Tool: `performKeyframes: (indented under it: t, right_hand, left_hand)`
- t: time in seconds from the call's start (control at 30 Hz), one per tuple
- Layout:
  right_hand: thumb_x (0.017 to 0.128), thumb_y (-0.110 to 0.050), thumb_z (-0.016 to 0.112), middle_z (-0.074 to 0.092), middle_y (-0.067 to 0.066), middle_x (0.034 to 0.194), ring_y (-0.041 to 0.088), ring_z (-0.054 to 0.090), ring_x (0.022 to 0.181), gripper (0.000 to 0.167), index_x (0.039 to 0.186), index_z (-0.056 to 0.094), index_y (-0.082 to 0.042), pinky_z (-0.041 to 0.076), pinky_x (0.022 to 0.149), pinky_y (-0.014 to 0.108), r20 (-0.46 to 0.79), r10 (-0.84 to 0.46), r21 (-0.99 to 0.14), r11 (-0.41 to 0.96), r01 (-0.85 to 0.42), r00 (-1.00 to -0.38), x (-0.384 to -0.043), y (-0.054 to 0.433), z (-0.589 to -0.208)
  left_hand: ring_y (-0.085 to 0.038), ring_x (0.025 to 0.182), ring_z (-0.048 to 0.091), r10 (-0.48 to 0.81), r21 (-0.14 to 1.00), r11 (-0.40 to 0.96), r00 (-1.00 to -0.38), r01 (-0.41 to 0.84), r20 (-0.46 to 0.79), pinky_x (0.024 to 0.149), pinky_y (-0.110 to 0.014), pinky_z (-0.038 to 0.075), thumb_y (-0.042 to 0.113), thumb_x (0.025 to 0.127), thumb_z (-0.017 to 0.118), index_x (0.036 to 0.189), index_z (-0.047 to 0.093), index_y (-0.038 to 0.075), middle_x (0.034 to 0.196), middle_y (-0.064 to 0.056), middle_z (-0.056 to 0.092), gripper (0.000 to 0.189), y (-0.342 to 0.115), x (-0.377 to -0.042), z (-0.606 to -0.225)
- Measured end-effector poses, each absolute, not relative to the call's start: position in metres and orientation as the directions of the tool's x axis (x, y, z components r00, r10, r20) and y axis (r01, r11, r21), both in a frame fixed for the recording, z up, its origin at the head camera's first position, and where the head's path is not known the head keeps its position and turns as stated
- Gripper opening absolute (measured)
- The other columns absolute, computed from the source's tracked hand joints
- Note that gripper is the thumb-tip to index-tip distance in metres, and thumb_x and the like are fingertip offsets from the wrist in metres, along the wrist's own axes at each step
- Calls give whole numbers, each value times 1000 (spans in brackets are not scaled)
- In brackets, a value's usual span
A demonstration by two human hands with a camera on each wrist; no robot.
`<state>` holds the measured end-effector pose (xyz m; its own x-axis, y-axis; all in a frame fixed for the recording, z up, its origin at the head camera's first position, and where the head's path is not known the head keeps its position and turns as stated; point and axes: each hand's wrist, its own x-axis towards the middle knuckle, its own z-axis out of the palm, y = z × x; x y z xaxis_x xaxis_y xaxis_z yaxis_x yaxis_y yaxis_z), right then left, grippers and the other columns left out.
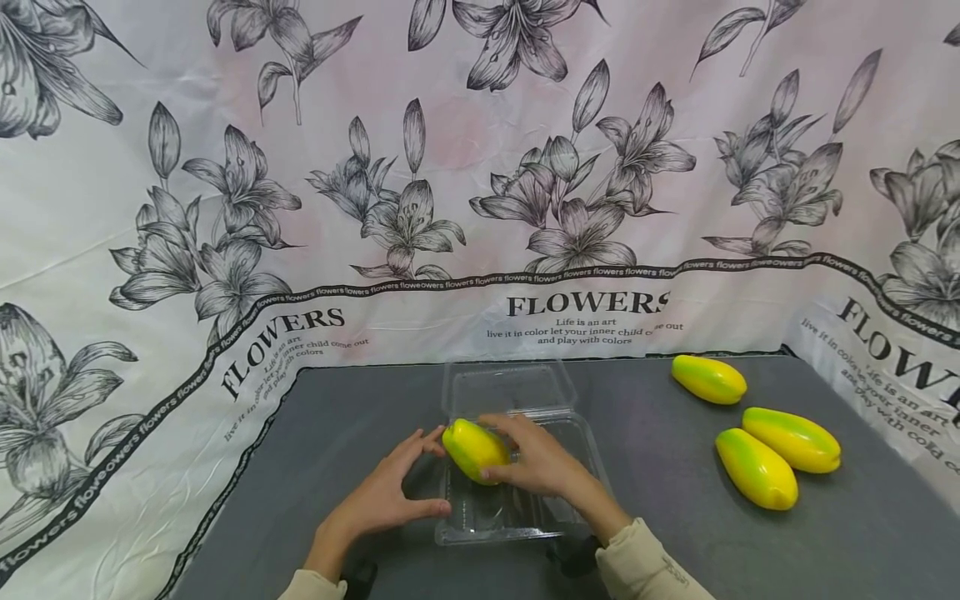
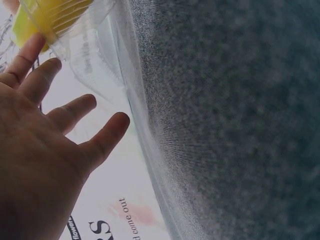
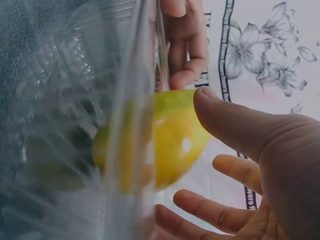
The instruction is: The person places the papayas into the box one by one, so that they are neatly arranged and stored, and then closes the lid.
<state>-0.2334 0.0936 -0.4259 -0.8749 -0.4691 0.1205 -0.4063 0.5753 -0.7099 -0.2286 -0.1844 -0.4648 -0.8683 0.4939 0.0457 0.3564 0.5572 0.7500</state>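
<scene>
A yellow-green fruit [image 1: 474,450], shaped like a small papaya, stands at a tilt in a clear plastic box [image 1: 517,521], its upper part above the rim in the right wrist view. My right hand [image 1: 536,458] holds it from the right, thumb on its near side and fingers around the far side. At the fruit's left end are the fingertips of my left hand [image 1: 382,492], whose thumb points toward the box's left wall. In the left wrist view the left fingers [image 2: 72,114] are spread beside the clear wall, nearly straight.
The box's clear lid [image 1: 510,387] lies folded back toward the far edge. Three more yellow-green fruits, one of them farther back [image 1: 708,380], rest on the right of the grey table [image 1: 645,500]. A flower-printed cloth [image 1: 420,325] hangs behind and along the sides.
</scene>
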Motion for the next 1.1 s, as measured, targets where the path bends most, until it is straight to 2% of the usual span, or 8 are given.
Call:
performKeyframes:
  t: [0.1, 0.27, 0.5, 0.67, 1.1]
  right_hand:
    - [87, -31, 82, 57, 17, 144, 41, 63, 116, 70, 148, 52, -13, 57, 92, 57, 143, -469, -707, 567, -422, -871, -230, 101, -423]
    - [88, -33, 81, 60, 15, 141, 41, 63, 117, 68, 147, 54, -12, 55, 95, 57, 212, -434, -691, 567, -448, -876, -228, 118, -422]
    - [88, -32, 81, 65, 8, 131, 32, 64, 115, 61, 143, 58, -19, 55, 96, 53, 295, -332, -688, 577, -440, -896, -223, 141, -422]
    - [87, -28, 82, 68, 2, 124, 24, 67, 110, 56, 138, 62, -20, 57, 91, 48, 379, -280, -663, 582, -470, -882, -220, 155, -420]
    - [87, -21, 82, 70, 7, 123, 28, 65, 109, 51, 134, 65, -12, 56, 90, 53, 443, -167, -640, 629, -441, -881, -220, 194, -420]
  left_hand:
    - [-36, 160, 9, 495, 751, 553, -867, 361, 52, 116, -80, 15, 42, 83, 84, 132, 54, 25, 169, 11, 27, 60, -184, -228, -465]
    - [-39, 159, 10, 494, 745, 560, -868, 364, 52, 115, -80, 16, 44, 84, 82, 132, 54, 24, 169, 6, 28, 59, -184, -229, -466]
    - [-38, 159, 10, 493, 740, 565, -869, 365, 52, 115, -80, 16, 43, 85, 82, 133, 54, 24, 169, 6, 28, 58, -186, -228, -467]
    - [-38, 160, 10, 485, 739, 570, -873, 358, 49, 114, -81, 16, 44, 85, 82, 133, 54, 24, 169, 9, 27, 59, -186, -228, -465]
    - [-38, 160, 11, 488, 736, 572, -871, 362, 49, 115, -80, 16, 44, 85, 82, 132, 55, 26, 168, 10, 28, 58, -184, -229, -467]
